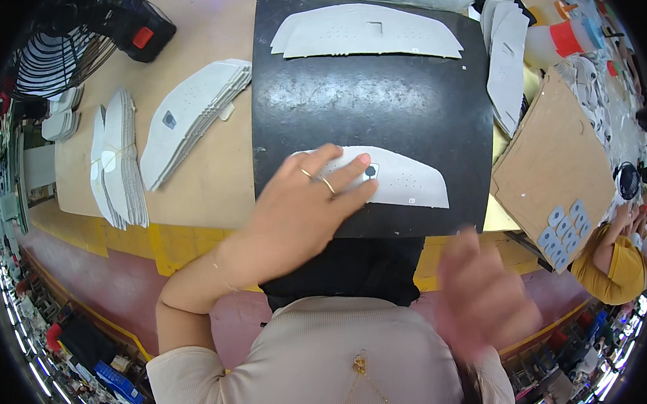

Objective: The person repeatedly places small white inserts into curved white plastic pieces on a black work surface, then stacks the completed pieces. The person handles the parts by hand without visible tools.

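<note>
A white curved flat piece with rows of tiny holes lies near the front edge of the black mat. My left hand, wearing two rings, rests on it with fingers spread and pressing flat. By its fingertips a dark round patch shows on the piece; the palm hides the piece's left part. My right hand is off the mat's front right corner, smeared by motion, so its fingers and anything in them cannot be made out. Several similar white pieces lie overlapped at the mat's far side.
Stacks of white pieces stand left of the mat, one fanned and one tied. A black fan is at far left. Right are more white pieces, a bottle and a brown board bearing small grey patches.
</note>
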Demonstrator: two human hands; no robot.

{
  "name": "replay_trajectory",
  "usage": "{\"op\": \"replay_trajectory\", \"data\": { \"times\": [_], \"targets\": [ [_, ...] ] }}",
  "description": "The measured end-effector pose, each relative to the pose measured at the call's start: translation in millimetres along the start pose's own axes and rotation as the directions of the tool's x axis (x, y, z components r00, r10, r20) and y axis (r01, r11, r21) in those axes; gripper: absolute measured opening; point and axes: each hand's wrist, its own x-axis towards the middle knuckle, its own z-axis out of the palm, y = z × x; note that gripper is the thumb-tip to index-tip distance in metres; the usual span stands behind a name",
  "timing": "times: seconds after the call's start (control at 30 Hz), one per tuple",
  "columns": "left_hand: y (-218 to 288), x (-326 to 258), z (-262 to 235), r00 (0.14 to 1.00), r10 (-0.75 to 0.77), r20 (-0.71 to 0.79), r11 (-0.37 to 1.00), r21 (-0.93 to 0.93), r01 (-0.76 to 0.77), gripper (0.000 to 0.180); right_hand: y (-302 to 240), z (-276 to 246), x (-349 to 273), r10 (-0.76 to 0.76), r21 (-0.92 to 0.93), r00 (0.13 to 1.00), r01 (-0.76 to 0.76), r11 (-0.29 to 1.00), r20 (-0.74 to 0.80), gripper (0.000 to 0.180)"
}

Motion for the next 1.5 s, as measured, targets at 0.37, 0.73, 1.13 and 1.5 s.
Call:
{"op": "replay_trajectory", "data": {
  "times": [0.37,0.73,1.13,1.5],
  "targets": [
    [-9,17,13,0.884,-0.4,-0.243,0.914,-0.179,0.364,0.033,-14,8,-14,-0.43,0.634,0.9,0.37,0.679,-0.065,0.02],
    [-11,-1,-3,0.783,-0.613,-0.104,0.625,-0.671,0.4,0.009,-16,12,-14,-0.512,0.599,0.832,0.524,0.605,-0.211,0.039],
    [-148,-105,-60,0.378,-0.847,-0.374,0.527,-0.495,0.691,0.022,-15,14,-9,-0.479,0.655,0.858,0.472,0.59,-0.187,0.049],
    [-91,57,-45,0.832,-0.343,-0.436,0.933,-0.053,0.357,0.039,-33,6,-23,-0.499,0.583,0.852,0.49,0.648,-0.16,0.056]
  ]
}}
